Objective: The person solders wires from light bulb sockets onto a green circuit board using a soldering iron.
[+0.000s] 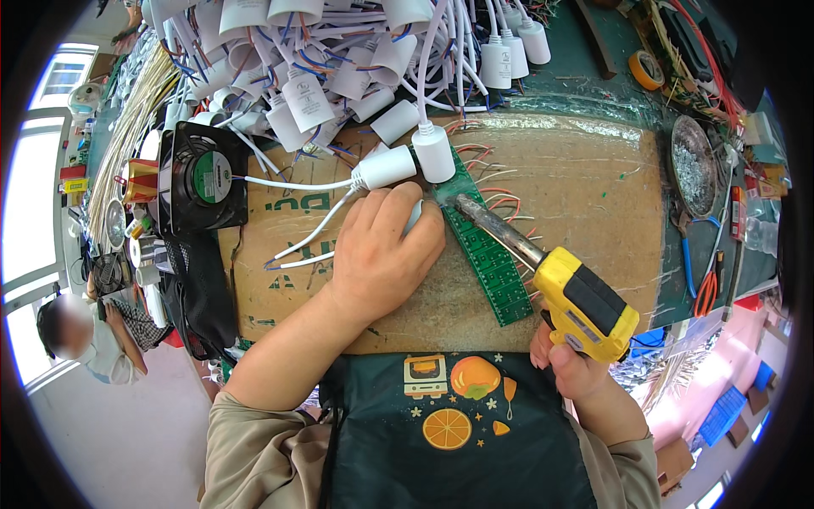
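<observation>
My right hand (577,363) is closed around the grip of a yellow and black soldering gun (585,305). The gun's dark tip rests at the upper part of a long green circuit board panel (487,259) with red and white wires along its right edge. My left hand (386,254) is closed beside the panel on a white plastic housing (413,218), mostly covered by my fingers. A white cable (307,260) runs out leftward from under that hand. Just above my knuckles lies a white cylindrical housing (388,167). Another white housing (435,153) on a cable overlaps the panel's top end.
Brown cardboard (593,204) covers the work surface. Many white housings with cables (309,102) are piled at the back. A black fan (203,178) stands left. On the right are a metal dish (694,165), orange tape (646,69) and blue-handled pliers (687,254). Another person (106,339) sits far left.
</observation>
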Demonstrator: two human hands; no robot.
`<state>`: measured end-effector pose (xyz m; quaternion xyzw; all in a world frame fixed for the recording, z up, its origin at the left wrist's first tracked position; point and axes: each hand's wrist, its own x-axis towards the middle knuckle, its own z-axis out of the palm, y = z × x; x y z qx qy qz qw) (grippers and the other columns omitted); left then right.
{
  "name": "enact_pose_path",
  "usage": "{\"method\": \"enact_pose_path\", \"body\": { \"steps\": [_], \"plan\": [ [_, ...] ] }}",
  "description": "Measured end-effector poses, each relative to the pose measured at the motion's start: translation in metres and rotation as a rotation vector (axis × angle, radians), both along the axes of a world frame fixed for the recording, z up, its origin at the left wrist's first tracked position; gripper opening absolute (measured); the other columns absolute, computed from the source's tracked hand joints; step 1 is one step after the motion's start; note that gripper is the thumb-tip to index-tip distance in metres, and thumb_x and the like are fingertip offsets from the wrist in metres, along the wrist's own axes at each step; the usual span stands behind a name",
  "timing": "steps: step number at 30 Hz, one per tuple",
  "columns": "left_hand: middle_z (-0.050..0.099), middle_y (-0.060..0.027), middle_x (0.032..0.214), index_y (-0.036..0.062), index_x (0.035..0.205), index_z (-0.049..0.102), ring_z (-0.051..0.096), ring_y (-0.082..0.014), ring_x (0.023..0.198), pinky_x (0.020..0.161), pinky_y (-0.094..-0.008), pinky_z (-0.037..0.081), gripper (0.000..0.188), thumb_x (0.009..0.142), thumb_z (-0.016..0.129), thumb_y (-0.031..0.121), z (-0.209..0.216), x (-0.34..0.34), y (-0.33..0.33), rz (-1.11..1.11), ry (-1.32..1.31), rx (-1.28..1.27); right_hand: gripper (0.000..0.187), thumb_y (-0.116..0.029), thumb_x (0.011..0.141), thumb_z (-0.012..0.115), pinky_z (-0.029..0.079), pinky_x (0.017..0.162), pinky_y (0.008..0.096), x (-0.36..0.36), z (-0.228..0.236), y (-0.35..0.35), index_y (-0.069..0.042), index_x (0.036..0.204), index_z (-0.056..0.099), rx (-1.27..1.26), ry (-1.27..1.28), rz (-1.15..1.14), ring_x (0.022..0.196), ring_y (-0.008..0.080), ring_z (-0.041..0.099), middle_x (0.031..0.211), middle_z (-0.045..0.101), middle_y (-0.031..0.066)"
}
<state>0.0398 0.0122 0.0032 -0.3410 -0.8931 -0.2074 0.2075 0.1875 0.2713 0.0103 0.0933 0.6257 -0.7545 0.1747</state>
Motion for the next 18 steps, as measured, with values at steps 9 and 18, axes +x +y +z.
{"method": "enact_pose_path", "body": {
  "steps": [9, 18],
  "plan": [
    [0.061, -0.0109, 0.098, 0.0047, 0.092, 0.065, 0.060, -0.0284, 0.078, 0.067, -0.0383, 0.049, 0.024, 0.072, 0.077, 0.001, 0.000, 0.000, -0.001, 0.014, 0.001, -0.005, 0.019, -0.018, 0.093, 0.068, 0.044, 0.058, 0.0289, -0.007, 0.003, -0.001, -0.003, 0.086, 0.061, -0.151, 0.082, -0.022, 0.065, 0.0152, 0.056, 0.075, 0.059, 0.0041],
    [0.062, -0.0108, 0.097, 0.0047, 0.093, 0.065, 0.061, -0.0291, 0.079, 0.068, -0.0393, 0.049, 0.024, 0.072, 0.076, 0.001, 0.003, 0.001, 0.004, -0.011, -0.007, 0.047, 0.076, -0.045, 0.085, 0.079, 0.045, 0.053, 0.0324, -0.001, 0.012, 0.005, -0.003, 0.137, 0.043, -0.164, 0.047, -0.219, 0.059, 0.0151, 0.052, 0.077, 0.053, 0.0032]
  ]
}}
